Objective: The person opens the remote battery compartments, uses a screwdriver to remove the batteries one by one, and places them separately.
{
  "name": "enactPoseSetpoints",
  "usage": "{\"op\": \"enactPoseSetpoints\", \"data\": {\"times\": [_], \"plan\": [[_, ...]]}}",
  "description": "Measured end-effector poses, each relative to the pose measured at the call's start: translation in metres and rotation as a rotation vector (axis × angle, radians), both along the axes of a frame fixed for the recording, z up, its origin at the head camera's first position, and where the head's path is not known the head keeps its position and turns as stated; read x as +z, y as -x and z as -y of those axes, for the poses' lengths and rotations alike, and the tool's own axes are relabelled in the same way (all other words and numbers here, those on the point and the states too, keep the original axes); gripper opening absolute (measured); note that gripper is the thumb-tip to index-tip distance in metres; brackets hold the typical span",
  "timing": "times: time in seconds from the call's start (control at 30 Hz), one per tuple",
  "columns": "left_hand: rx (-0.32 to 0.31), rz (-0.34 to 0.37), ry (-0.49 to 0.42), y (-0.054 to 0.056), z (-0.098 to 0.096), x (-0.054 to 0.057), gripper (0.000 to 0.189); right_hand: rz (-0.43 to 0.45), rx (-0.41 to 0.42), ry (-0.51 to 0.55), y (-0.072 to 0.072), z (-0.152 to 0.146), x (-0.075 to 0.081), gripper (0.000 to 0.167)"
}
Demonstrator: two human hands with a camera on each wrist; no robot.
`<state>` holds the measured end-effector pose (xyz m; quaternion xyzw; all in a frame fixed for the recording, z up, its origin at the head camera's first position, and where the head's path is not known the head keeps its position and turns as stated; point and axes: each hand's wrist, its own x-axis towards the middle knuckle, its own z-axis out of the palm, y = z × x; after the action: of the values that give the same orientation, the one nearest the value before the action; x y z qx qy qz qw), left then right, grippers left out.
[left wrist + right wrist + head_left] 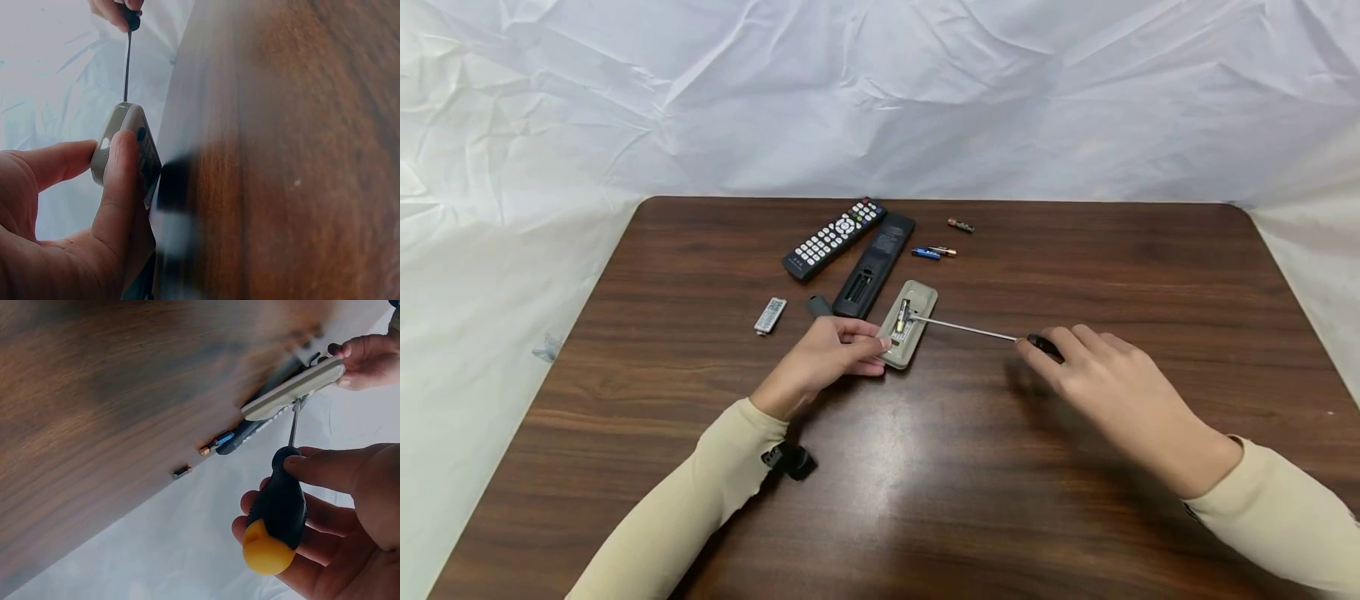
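Note:
My left hand [820,358] pinches the near end of a small beige remote control [919,293], its opened back facing up. A battery [903,315] shows in its compartment. My right hand [1112,396] holds a screwdriver [281,494] with a black and yellow handle. From the right, the thin metal shaft [967,328] reaches to the compartment, with its tip right beside the battery. In the right wrist view the fingers lie around the handle, the thumb near its collar.
Beyond my left hand lie a black remote [835,240] with white buttons and another black remote [883,254], back up with its battery slot open. Loose batteries [927,252] and a single battery [961,225] lie farther back. A labelled grey cover [771,316] and a dark cover [819,306] lie left.

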<state>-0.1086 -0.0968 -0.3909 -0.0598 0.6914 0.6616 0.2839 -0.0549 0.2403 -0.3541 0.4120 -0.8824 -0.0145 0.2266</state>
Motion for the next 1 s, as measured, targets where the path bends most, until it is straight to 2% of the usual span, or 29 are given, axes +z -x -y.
{"op": "enactPoseSetpoints", "data": {"times": [0.17, 0.4, 0.67, 1.0], "plan": [[-0.005, 0.008, 0.001, 0.000, 0.000, -0.001, 0.039, -0.007, 0.018, 0.008, 0.003, -0.002, -0.004, 0.045], [0.003, 0.010, -0.006, 0.002, 0.000, -0.002, 0.041, 0.034, 0.028, 0.004, 0.000, -0.010, 0.004, 0.056], [0.010, 0.007, -0.006, 0.002, 0.001, -0.001, 0.039, 0.148, 0.029, -0.004, -0.003, -0.011, 0.018, 0.068], [0.006, 0.010, -0.009, 0.001, 0.000, -0.002, 0.039, 0.226, 0.047, 0.042, -0.002, -0.005, 0.019, 0.078]]}}
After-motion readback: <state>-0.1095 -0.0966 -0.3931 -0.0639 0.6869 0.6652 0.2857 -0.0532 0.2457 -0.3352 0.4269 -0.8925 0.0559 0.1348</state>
